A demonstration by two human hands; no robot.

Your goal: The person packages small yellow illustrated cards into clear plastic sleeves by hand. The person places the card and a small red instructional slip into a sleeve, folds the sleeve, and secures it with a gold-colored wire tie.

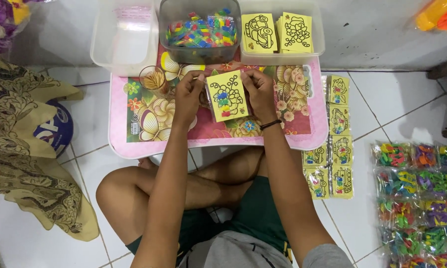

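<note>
Both hands hold a small yellow picture card (227, 96) in a clear plastic sleeve over the low pink floral table (134, 144). The card shows a black line drawing of flowers, with small coloured pieces lying on it. My left hand (188, 94) grips its left edge and pinches a thin wooden stick at the top. My right hand (259, 92) grips the right edge; a dark band sits on that wrist. I sit cross-legged on the white tiled floor behind the table.
A glass of thin sticks (154, 79) stands left of the card. Behind the table are a clear tub of plastic sleeves (126, 34), a tub of coloured pieces (201, 30) and a tub of yellow cards (278, 32). Packed cards (340, 144) and bags of coloured pieces (417, 198) lie right; patterned cloth (30, 164) left.
</note>
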